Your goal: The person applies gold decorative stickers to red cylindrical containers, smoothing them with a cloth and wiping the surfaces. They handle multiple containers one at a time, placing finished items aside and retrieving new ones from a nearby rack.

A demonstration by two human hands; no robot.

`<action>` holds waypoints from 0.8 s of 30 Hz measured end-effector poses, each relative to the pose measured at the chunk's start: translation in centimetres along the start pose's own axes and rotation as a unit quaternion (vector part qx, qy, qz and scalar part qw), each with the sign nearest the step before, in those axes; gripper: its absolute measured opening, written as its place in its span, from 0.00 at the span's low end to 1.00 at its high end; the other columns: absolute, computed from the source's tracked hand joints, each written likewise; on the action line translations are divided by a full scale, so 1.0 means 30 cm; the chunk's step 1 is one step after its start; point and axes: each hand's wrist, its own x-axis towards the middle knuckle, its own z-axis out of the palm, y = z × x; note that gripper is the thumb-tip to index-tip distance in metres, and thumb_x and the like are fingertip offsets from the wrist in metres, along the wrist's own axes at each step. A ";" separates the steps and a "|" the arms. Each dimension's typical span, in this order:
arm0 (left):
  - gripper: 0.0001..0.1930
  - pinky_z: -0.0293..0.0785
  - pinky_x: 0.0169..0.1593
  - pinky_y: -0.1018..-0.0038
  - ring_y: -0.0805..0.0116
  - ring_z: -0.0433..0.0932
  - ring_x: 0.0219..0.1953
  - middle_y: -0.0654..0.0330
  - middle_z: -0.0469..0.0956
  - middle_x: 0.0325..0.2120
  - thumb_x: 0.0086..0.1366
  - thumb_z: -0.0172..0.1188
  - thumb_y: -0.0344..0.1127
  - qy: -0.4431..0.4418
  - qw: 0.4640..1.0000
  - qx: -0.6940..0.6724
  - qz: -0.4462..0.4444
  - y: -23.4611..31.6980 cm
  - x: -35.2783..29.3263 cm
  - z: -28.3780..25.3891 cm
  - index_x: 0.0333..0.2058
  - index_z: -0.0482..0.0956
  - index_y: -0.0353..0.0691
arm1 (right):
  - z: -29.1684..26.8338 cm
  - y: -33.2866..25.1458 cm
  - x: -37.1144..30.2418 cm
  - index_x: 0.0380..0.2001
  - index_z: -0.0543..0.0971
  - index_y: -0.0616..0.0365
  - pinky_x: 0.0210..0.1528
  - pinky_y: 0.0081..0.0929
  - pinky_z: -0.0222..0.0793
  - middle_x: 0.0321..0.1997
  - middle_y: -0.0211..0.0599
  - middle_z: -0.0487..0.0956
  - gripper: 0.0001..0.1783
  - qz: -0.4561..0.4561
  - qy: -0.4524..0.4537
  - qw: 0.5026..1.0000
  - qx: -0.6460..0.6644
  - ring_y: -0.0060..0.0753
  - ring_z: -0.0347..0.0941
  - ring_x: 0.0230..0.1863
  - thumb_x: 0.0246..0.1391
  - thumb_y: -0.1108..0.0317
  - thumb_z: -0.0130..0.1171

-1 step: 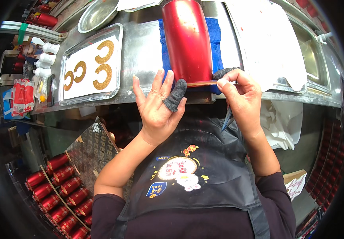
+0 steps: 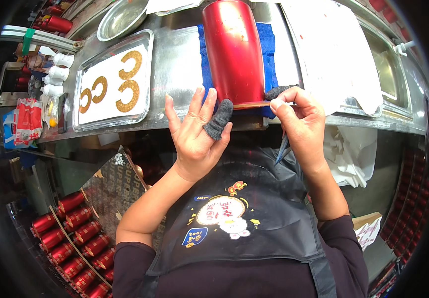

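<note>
A glossy red vase-shaped vessel (image 2: 236, 54) lies on its side on a blue cloth (image 2: 269, 49), its near end toward me. At that end my left hand (image 2: 194, 139) is open, fingers spread. Its forefinger, in a dark grey finger cot (image 2: 219, 120), rests against the left side of the rim. My right hand (image 2: 301, 126) pinches beside the right side of the rim, where a thin gold-brown strip (image 2: 254, 105) runs along the edge to my fingertips. Blue-grey pointed tweezers (image 2: 284, 148) stick out below that palm. Another grey finger cot (image 2: 280, 91) covers the right forefinger.
A clear tray (image 2: 78, 119) at left holds white paper with several gold C-shaped pieces (image 2: 128, 96). Behind it stands a metal bowl (image 2: 120, 22). White sheets (image 2: 333, 59) and a metal basin (image 2: 380, 59) lie to the right. Several red vessels (image 2: 85, 231) stand low at left.
</note>
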 end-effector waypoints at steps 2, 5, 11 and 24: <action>0.17 0.36 0.71 0.38 0.47 0.73 0.64 0.50 0.77 0.59 0.53 0.71 0.31 -0.005 1.000 0.008 0.013 -0.002 0.009 -0.006 0.44 0.86 0.42 | 0.001 0.003 0.003 0.29 0.78 0.58 0.20 0.10 0.51 0.23 0.17 0.72 0.05 0.000 -0.002 1.000 -0.014 0.04 0.60 0.19 0.60 0.74 0.62; 0.19 0.37 0.72 0.38 0.48 0.73 0.64 0.50 0.76 0.60 0.52 0.71 0.32 -0.009 0.999 0.024 0.030 -0.002 0.022 -0.014 0.45 0.87 0.46 | 0.000 0.009 0.005 0.29 0.78 0.57 0.20 0.10 0.51 0.22 0.16 0.72 0.05 0.015 -0.002 1.000 -0.003 0.04 0.60 0.19 0.60 0.74 0.62; 0.21 0.38 0.72 0.39 0.49 0.73 0.64 0.52 0.77 0.59 0.51 0.68 0.33 -0.009 0.997 0.048 0.061 0.012 0.067 -0.032 0.47 0.87 0.50 | -0.013 0.010 0.005 0.30 0.78 0.59 0.23 0.10 0.53 0.24 0.17 0.74 0.05 0.024 -0.016 0.999 -0.015 0.05 0.63 0.22 0.60 0.73 0.63; 0.34 0.50 0.69 0.37 0.44 0.67 0.68 0.46 0.71 0.64 0.49 0.76 0.33 0.049 0.993 -0.103 -0.017 0.009 0.140 0.060 0.57 0.79 0.37 | -0.021 0.006 0.011 0.32 0.80 0.61 0.30 0.09 0.60 0.30 0.20 0.76 0.05 0.037 -0.039 0.997 -0.061 0.06 0.67 0.28 0.58 0.72 0.66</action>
